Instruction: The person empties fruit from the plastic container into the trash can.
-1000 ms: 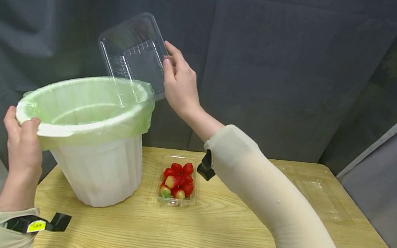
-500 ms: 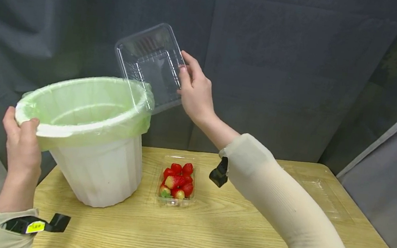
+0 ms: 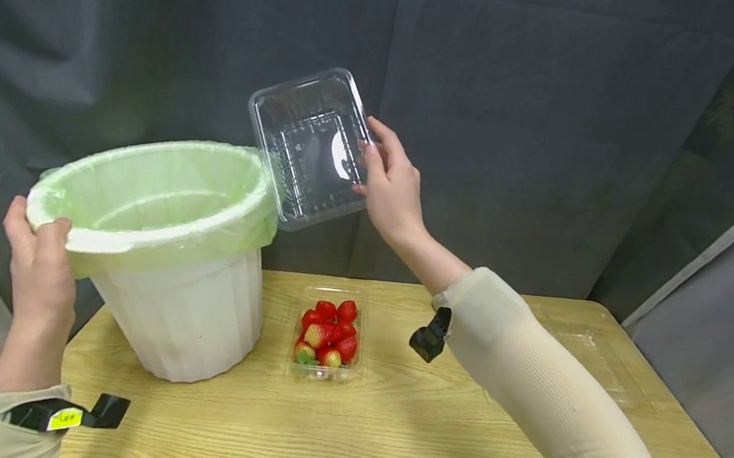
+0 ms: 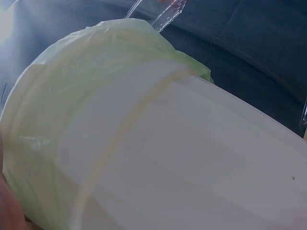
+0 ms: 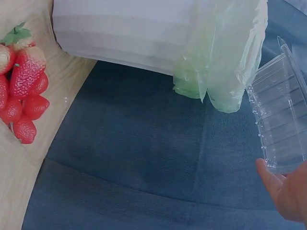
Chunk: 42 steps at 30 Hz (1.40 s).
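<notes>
A white ribbed bin (image 3: 190, 322), lined with a pale green plastic bag (image 3: 249, 234), stands on the table's left side. My left hand (image 3: 41, 273) grips its rim, thumb over the top edge. Beside the bin's right rim, my right hand (image 3: 393, 186) holds a clear plastic container (image 3: 307, 153) by its side edge, in the air. The container is tilted with its hollow side facing me, and nothing lies inside. In the right wrist view the fingers (image 5: 271, 179) meet the container's lower end. From the left wrist, the bin's wall (image 4: 201, 139) fills most of the view.
A clear punnet of strawberries (image 3: 329, 339) stands on the wooden table (image 3: 287, 433), right of the bin. Farther right, a shallow clear plastic piece (image 3: 588, 355) lies flat. A dark curtain (image 3: 524, 126) hangs behind the table.
My right hand has moved right and downward with the clear container, from over the bin's opening to beside its right rim. The left hand keeps its grip on the rim.
</notes>
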### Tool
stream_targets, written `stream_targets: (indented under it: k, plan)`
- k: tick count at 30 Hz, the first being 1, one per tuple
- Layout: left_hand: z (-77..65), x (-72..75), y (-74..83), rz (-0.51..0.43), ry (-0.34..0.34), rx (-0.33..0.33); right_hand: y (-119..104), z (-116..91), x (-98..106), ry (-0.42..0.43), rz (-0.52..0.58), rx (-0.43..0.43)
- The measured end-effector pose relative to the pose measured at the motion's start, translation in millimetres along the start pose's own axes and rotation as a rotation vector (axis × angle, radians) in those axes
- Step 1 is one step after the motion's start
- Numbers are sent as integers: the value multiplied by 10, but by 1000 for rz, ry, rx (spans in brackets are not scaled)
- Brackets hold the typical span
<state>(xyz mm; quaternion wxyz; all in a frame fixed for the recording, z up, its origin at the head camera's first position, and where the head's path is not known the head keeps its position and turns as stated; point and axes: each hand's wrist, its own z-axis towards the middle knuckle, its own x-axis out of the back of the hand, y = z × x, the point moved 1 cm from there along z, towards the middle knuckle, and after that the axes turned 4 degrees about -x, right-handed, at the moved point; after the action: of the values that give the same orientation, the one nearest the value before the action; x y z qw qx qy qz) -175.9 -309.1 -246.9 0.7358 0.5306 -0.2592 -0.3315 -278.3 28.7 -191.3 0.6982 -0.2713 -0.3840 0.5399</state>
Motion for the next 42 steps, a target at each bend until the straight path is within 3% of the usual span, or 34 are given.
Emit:
stream_targets:
  k: [14,37,42]
  plan:
    - [7,9,-5,-3,-4,-3,244,-192,167,-1,10,-59]
    - [11,-21,4,-18,9,-5,589,-380,606,67,33,-145]
    - [6,-16,6,0,1,-1,569,-471,663,63,46,-185]
